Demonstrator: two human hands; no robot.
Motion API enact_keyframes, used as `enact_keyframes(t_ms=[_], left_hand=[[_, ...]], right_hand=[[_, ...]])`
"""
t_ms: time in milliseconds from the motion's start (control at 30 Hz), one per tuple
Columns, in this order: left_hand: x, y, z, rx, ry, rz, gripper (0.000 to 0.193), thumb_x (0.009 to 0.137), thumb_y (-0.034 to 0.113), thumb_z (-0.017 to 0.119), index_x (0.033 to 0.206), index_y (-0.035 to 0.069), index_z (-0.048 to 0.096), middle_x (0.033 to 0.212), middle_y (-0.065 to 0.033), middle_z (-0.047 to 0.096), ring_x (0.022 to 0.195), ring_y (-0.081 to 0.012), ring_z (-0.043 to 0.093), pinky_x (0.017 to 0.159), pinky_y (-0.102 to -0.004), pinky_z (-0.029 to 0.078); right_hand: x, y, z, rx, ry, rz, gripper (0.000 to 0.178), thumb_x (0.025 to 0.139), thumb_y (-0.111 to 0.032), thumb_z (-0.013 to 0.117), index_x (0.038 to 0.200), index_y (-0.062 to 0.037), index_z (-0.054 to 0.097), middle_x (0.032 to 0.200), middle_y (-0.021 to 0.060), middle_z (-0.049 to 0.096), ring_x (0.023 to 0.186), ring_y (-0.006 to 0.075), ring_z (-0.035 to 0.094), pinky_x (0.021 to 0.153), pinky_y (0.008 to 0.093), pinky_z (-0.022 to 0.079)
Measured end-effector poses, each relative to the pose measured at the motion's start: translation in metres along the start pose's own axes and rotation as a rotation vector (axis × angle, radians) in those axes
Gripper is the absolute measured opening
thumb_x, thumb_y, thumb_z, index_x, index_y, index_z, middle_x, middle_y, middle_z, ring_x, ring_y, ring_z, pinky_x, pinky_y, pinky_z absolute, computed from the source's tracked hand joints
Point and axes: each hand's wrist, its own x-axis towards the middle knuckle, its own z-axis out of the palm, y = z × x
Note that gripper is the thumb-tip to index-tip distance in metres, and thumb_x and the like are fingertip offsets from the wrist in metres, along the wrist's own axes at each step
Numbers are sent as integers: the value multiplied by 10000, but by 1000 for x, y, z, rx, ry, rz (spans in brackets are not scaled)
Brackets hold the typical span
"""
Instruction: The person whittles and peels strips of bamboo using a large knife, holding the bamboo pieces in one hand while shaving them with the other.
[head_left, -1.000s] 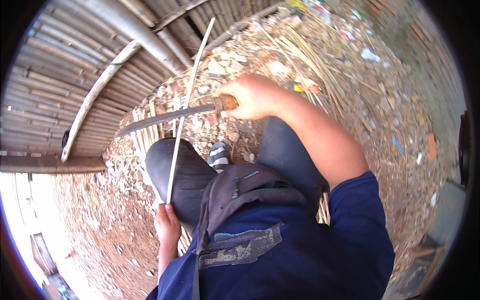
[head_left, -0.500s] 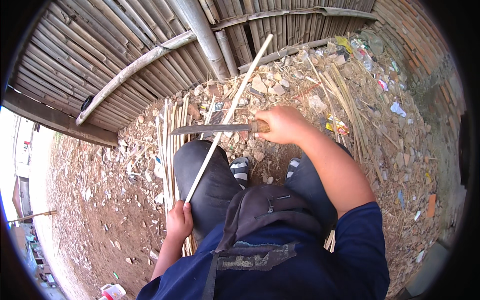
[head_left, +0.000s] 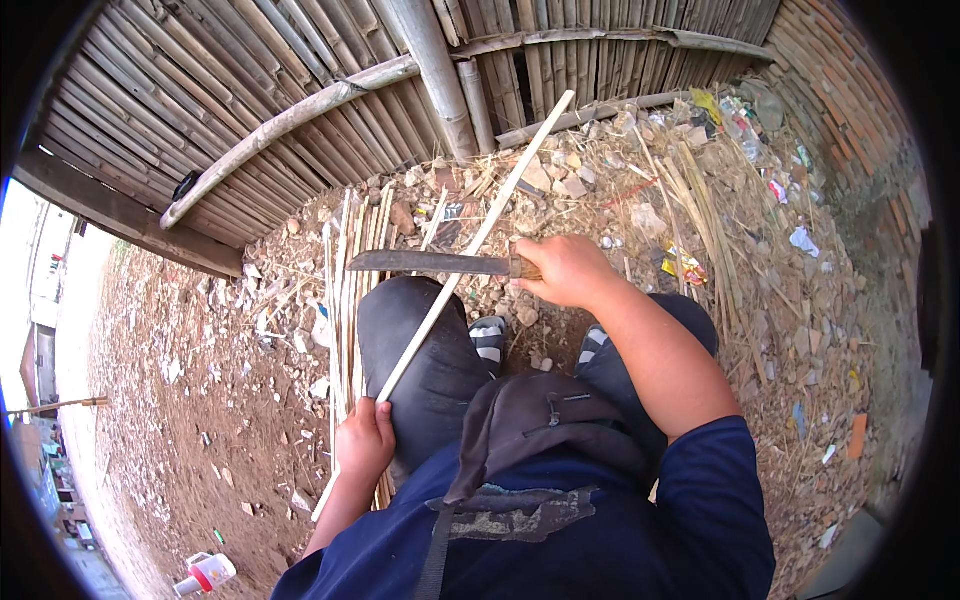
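My left hand is closed round the lower part of a long pale bamboo strip, beside my left thigh. The strip slants up and away to the right, over my left knee. My right hand grips the wooden handle of a large knife in front of my knees. Its long dark blade points left and crosses the strip around the middle. Whether the edge bites into the strip cannot be made out. A pale strip end shows below my left hand, beside the forearm.
A bundle of bamboo strips lies left of my left leg; more strips lie at the right. Rubble and litter cover the ground. A bamboo wall stands ahead, a brick wall at right. A white-and-red jug lies lower left.
The view has shifted slightly, so most things appear lower and to the right. A pale strip end now shows below my left hand. Both hands keep their holds.
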Motion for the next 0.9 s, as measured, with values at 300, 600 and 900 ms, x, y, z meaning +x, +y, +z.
enact_keyframes(t_ms=[300, 600, 900], left_hand=[[4, 11, -15, 37, -17, 16, 304, 1032, 299, 537, 861, 49, 517, 692, -239, 633, 624, -470, 627, 564, -581, 479], [9, -6, -3, -126, -42, 43, 334, 1055, 287, 490, 848, 25, 503, 650, -276, 589, 646, -517, 598, 587, -597, 440], [9, -4, -9, -126, -65, 20, 318, 1045, 294, 520, 856, 39, 517, 674, -278, 616, 649, -517, 603, 595, -611, 449]], right_hand=[[0, -6, 5, -115, -11, -38, 317, 819, -282, 750, 1051, -108, 623, 796, 146, 714, 804, 365, 717, 720, 499, 557], [15, 15, 9, 313, -197, 269, 185, 843, -265, 718, 951, -116, 697, 847, 122, 720, 785, 327, 696, 712, 457, 549], [7, -17, 6, 51, -123, 109, 182, 866, -244, 678, 1034, -177, 691, 841, 111, 719, 828, 338, 716, 728, 485, 565]])
